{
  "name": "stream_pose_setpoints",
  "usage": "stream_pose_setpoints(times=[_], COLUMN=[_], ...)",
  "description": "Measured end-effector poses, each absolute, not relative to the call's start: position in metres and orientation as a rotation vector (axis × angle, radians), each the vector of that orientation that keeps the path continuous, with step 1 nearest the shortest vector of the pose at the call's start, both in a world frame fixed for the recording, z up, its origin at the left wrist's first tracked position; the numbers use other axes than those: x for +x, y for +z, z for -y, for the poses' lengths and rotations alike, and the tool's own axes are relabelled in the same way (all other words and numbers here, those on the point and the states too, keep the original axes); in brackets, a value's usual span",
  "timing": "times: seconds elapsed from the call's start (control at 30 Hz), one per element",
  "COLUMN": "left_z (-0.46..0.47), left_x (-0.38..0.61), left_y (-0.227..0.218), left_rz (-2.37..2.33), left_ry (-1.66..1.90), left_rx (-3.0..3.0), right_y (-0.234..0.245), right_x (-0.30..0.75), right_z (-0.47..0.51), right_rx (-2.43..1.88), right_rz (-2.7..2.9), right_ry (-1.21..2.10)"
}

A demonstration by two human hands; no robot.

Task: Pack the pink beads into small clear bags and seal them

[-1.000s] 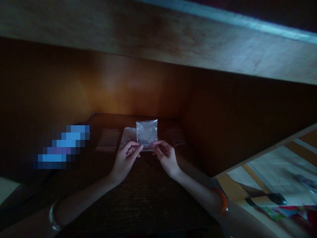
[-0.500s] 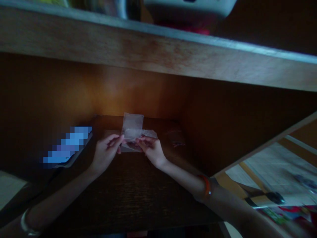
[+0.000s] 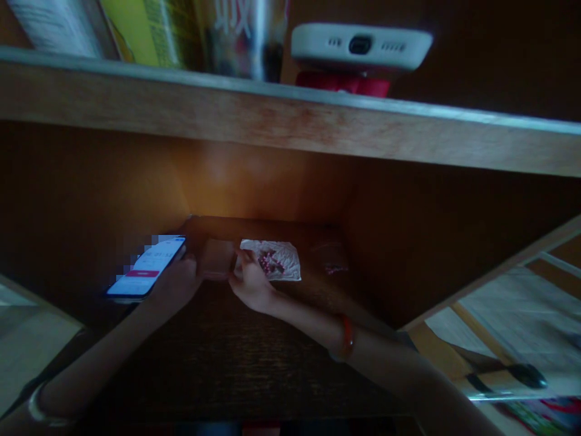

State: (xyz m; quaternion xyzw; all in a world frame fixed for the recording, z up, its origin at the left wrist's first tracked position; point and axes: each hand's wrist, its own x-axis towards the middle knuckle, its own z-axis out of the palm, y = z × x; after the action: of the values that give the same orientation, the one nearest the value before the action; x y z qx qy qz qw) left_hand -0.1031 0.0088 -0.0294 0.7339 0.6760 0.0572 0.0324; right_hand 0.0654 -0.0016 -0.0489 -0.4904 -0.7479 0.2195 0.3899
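Note:
Both my hands reach into a dark wooden shelf recess. A small flat packet (image 3: 216, 258) lies on the shelf floor between them. My left hand (image 3: 176, 284) rests at its left edge, right beside a lit phone (image 3: 146, 269); its fingers are too dark to read. My right hand (image 3: 249, 282) is curled, pinching the packet's right edge. Just right of that hand lies a clear plastic bag with pink beads (image 3: 274, 260). An orange bracelet (image 3: 347, 336) sits on my right wrist.
A wooden shelf board (image 3: 290, 124) runs overhead, carrying a white device (image 3: 361, 46) and books (image 3: 154, 30). Another small bag with pink bits (image 3: 334, 259) lies farther right. Papers (image 3: 508, 321) and a black pen (image 3: 521, 375) lie on the surface at lower right.
The bag that both hands held upright has come down. Both hands have shifted left toward the phone and now sit at a flat packet; the beaded bag is uncovered. The view has tilted up.

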Motion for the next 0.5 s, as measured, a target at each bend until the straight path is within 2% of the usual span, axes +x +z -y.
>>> stream_pose_setpoints(times=[0.27, 0.5], left_z=[-0.003, 0.005], left_x=[-0.091, -0.044], left_y=[-0.014, -0.005], left_rz=[-2.197, -2.021], left_ry=[-0.064, -0.013], left_rx=[2.264, 2.368], right_y=[-0.04, -0.032], right_x=[0.116, 0.189], right_z=[0.005, 0.0], right_rx=[-1.395, -2.075], right_rz=[2.027, 1.988], right_ry=[0.379, -0.082])
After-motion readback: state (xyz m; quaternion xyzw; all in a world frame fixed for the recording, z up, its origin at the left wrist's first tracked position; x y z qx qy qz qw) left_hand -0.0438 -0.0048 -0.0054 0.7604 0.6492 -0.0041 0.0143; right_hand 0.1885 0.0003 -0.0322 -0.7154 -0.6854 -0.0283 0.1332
